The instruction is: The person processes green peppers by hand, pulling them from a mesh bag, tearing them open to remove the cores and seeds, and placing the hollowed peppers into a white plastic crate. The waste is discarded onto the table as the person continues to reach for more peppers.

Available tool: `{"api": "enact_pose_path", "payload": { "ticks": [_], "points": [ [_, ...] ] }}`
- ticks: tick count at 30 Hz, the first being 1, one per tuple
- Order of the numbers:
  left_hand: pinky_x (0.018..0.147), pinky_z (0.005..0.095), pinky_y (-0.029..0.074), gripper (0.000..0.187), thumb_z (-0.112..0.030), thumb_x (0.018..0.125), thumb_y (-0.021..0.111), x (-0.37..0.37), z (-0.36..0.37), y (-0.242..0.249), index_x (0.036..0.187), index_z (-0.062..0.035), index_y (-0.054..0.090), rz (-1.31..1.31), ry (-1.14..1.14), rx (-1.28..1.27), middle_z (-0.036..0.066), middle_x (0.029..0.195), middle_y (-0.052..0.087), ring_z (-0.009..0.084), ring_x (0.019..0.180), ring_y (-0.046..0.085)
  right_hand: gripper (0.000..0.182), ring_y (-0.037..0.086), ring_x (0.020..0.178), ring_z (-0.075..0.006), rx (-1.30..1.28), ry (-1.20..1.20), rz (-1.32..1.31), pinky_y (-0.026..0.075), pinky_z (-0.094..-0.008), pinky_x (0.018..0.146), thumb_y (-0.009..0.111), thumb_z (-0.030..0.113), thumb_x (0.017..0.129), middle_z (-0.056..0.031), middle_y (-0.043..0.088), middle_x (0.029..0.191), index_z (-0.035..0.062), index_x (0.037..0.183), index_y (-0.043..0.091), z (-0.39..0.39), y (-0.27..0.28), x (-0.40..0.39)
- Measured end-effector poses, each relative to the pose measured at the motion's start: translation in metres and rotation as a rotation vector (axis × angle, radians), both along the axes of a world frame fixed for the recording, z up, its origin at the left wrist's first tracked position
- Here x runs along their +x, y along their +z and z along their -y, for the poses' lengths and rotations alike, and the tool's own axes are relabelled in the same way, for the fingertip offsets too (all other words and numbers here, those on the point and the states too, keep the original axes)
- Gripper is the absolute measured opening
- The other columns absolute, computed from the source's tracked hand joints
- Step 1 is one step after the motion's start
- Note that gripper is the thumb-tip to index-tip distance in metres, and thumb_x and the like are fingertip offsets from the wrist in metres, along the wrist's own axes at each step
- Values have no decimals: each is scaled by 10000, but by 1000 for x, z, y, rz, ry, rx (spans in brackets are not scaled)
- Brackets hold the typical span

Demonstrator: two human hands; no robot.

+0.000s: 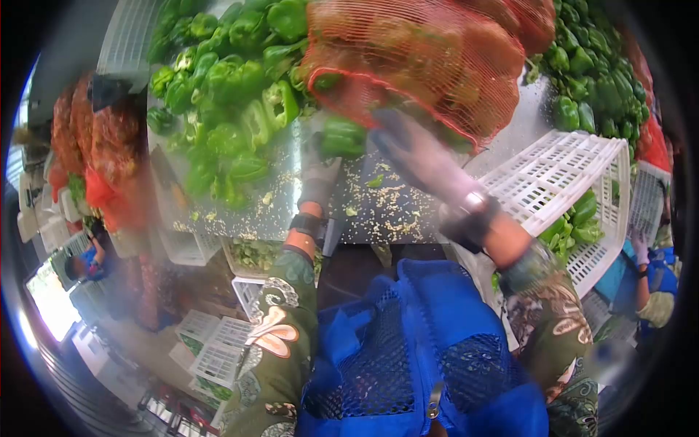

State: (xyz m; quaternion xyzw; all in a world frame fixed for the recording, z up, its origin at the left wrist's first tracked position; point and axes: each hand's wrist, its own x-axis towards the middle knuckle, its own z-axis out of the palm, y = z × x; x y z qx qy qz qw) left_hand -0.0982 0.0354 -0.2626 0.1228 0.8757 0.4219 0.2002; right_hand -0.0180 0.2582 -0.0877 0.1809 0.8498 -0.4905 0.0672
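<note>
Flanking one green pepper (342, 138), two gloved hands (421, 151), beside one red mesh sack (437, 62); blur hides whether they pinch

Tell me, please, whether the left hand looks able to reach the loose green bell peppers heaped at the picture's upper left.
Probably yes: the gloved left hand is beside the heaped green bell peppers, with the bulging red mesh sack out of that path, though blur hides whether it already grips something.

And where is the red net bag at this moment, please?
In the head view, the red net bag lies at the top, just right of centre, between two piles of green peppers, with the right hand at its lower edge.
</note>
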Motion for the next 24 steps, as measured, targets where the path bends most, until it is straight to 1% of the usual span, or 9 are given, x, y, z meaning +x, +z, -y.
{"api": "enact_pose_path", "payload": {
  "ticks": [5,8,10,11,15,16,19,23,24],
  "points": [
    [984,420,433,689,-124,743,722,27,-20,29,1354,-51,412,-103,65,-69,216,1272,501,373,1169,508,514,436,1246,-374,405,-45,202,335,-512,1027,498,494,900,-175,503,1320,161,1292,523,71,-154,-71],
    [941,389,462,614,-140,793,710,43,4,-13,1328,-3,442,272,274,433,206,1246,562,313,1123,567,406,522,1125,-338,763,-5,9,382,-511,963,571,456,848,-132,579,1198,175,1135,624,99,-142,-83],
    [921,359,476,533,-124,830,682,40,25,31,1300,17,471,473,405,309,186,1219,595,270,1089,591,370,529,1101,-323,818,55,-39,393,-518,930,599,446,812,-114,588,1156,194,1080,642,104,-150,-83],
    [916,343,483,487,-89,845,657,48,34,4,1286,20,484,498,439,401,169,1203,607,246,1074,599,352,532,1089,-316,850,81,-72,399,-522,914,614,441,794,-105,593,1135,204,1052,650,102,-152,-88],
    [904,300,496,374,18,877,581,50,62,-18,1247,25,521,597,464,636,121,1147,639,185,1036,617,404,523,1117,-291,796,203,140,405,-483,922,594,457,800,-104,544,1239,179,1090,637,103,-144,-102],
    [845,279,537,345,-54,936,542,49,69,-15,1275,1,501,542,409,582,124,1137,633,175,985,628,386,580,1050,-311,867,200,53,444,-470,883,592,450,811,-113,595,1164,174,1076,646,104,-147,-105],
    [852,275,533,344,-53,929,557,48,83,-19,1264,10,506,580,452,683,124,1137,633,169,985,625,385,637,967,-345,876,304,399,484,-464,838,575,439,831,-126,656,1049,174,1102,643,111,-146,-142],
    [886,299,491,650,-199,857,677,52,79,-41,1394,13,381,512,379,235,177,1119,635,221,1056,612,398,661,918,-358,771,287,333,511,-456,813,514,432,877,-182,679,1001,119,1079,654,106,-155,-165],
    [895,312,488,714,-224,848,686,55,65,-43,1421,6,328,621,427,349,187,1135,627,241,1065,608,419,653,915,-367,715,312,326,512,-459,804,515,439,883,-200,672,994,87,1065,650,103,-146,-165]
  ]
}}
